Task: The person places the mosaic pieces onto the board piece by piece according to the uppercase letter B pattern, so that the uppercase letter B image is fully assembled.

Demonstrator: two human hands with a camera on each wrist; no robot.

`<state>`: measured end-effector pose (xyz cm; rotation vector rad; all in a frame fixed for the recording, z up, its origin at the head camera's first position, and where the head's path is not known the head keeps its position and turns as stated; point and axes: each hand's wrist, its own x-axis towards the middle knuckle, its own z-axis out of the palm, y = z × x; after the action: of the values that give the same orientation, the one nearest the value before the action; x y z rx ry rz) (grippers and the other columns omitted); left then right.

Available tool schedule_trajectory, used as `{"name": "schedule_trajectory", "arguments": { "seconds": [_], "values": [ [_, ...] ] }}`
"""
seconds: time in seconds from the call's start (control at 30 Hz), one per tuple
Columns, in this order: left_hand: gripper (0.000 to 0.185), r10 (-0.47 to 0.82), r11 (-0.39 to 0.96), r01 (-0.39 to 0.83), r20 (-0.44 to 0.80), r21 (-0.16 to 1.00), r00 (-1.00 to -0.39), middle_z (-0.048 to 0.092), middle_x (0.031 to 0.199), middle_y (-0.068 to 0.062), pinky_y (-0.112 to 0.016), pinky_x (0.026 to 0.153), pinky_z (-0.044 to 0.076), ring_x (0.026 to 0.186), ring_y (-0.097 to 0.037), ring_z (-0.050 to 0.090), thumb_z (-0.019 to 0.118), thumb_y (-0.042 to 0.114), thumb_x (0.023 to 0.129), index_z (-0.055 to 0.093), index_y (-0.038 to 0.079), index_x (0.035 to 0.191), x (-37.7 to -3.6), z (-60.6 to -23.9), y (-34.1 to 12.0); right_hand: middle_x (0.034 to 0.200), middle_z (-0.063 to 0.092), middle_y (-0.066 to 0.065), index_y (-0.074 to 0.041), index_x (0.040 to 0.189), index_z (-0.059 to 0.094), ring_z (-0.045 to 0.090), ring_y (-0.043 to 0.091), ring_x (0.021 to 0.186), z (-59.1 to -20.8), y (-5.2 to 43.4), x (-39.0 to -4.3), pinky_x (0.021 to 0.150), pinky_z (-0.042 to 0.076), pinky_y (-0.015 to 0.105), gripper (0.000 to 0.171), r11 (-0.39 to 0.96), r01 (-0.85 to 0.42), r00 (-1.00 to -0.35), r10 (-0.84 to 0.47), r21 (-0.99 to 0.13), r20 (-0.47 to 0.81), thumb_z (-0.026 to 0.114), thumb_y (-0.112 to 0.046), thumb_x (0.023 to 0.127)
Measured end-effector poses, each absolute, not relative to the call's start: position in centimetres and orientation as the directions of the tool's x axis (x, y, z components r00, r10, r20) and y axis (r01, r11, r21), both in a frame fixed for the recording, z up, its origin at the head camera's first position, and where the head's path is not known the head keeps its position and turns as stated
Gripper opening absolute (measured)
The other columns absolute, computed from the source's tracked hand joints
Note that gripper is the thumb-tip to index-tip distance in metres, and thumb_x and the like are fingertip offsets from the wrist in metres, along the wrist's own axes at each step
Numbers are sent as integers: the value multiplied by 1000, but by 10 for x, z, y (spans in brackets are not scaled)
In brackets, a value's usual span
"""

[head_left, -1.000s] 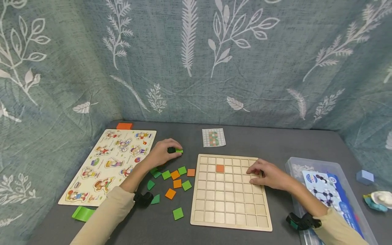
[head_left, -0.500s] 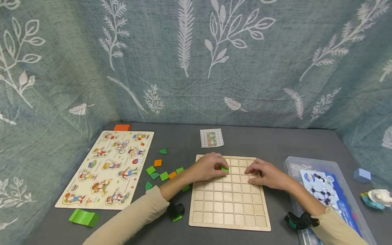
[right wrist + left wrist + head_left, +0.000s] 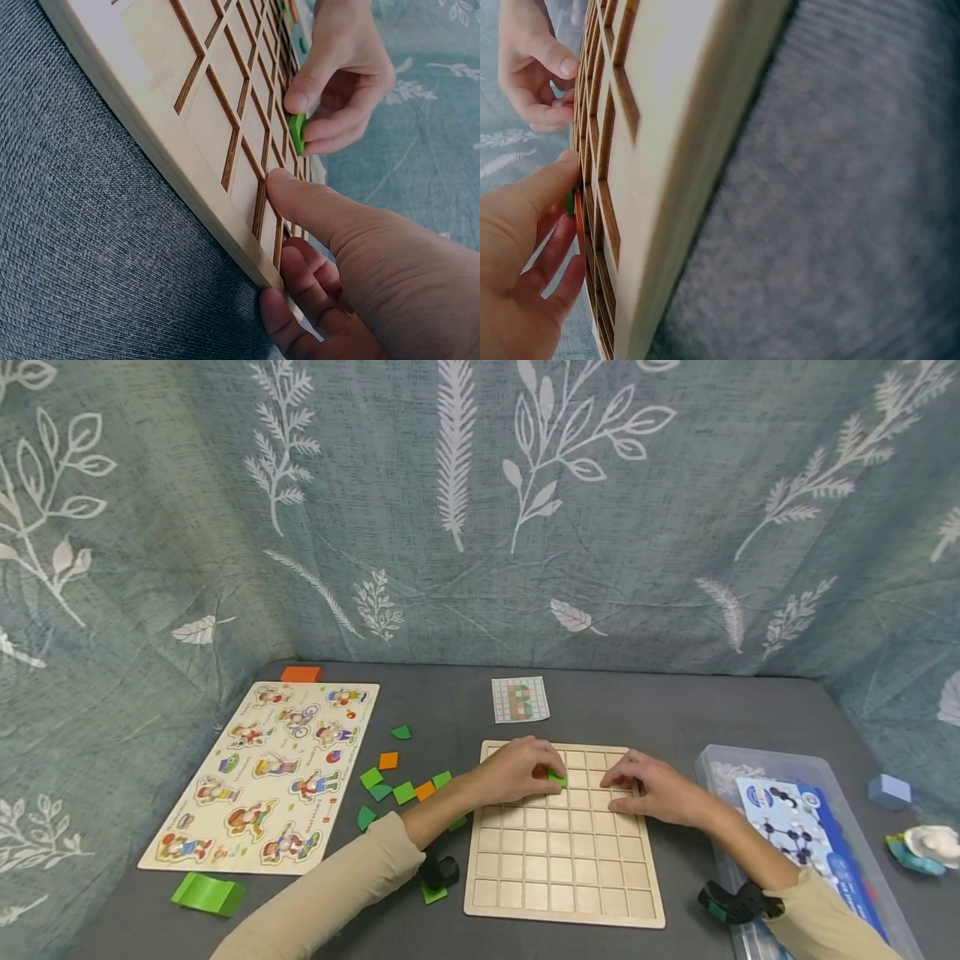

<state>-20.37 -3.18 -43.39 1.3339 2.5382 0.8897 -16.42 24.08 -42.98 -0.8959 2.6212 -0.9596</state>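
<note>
My left hand (image 3: 517, 770) pinches a green square tile (image 3: 557, 778) between thumb and fingers. It is over the upper middle of a wooden grid board (image 3: 558, 868); the tile tilts at a cell, as the right wrist view shows. Just beside it an orange tile (image 3: 580, 217) sits on the board, mostly hidden by this hand in the head view. My right hand (image 3: 656, 785) rests on the board's upper right side, thumb on the grid and other fingers at the edge, with no tile seen in it.
Loose green tiles (image 3: 404, 792) and orange tiles (image 3: 387, 761) lie left of the board. A pattern card (image 3: 521, 700) lies behind it. Further left is a picture puzzle board (image 3: 262, 777), with a green block (image 3: 209, 894) in front. A clear plastic box (image 3: 817, 852) stands at the right.
My left hand has moved right from the loose tiles to the board, carrying the green tile, and has shifted slightly further right since. The right hand has stayed at the board's edge.
</note>
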Motion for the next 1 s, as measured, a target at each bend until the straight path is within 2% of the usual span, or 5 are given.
{"name": "schedule_trajectory", "arguments": {
  "seconds": [0.3,0.57,0.73,0.83,1.0],
  "values": [
    [13,769,468,693,133,548,-625,68,108,-3,-25,86,48,99,-17,60,72,21,88,75,12,98,-201,-438,-27,99,57,2,-12,108,69,48,3,79,-433,241,-163,67,43,23,23,605,-471,-796,-605,-642,15,72,-24,88],
    [11,760,486,682,121,546,-639,66,106,-4,-21,79,47,92,-16,60,72,19,88,77,11,95,-199,-436,-24,99,57,2,-12,109,69,48,3,80,-433,240,-163,68,44,23,25,607,-469,-794,-608,-642,6,71,-25,88],
    [16,764,485,705,142,517,-630,65,110,-4,-24,83,49,98,-17,59,70,23,90,76,12,100,-196,-429,-30,99,57,2,-12,109,69,49,4,82,-433,240,-163,70,44,24,25,608,-468,-797,-603,-641,10,72,-25,88],
    [21,742,485,685,159,544,-652,65,113,-6,-33,88,49,104,-22,59,67,24,92,74,9,106,-199,-421,-51,99,56,2,-12,109,69,49,4,82,-432,241,-163,70,44,24,25,611,-468,-798,-602,-638,10,72,-25,88],
    [26,626,565,584,158,583,-764,64,117,-11,-44,93,49,110,-29,60,64,20,94,70,6,114,-226,-409,-129,99,56,1,-12,109,68,48,4,82,-432,242,-165,70,44,24,25,608,-475,-794,-608,-636,12,71,-25,89]
  ]
}}
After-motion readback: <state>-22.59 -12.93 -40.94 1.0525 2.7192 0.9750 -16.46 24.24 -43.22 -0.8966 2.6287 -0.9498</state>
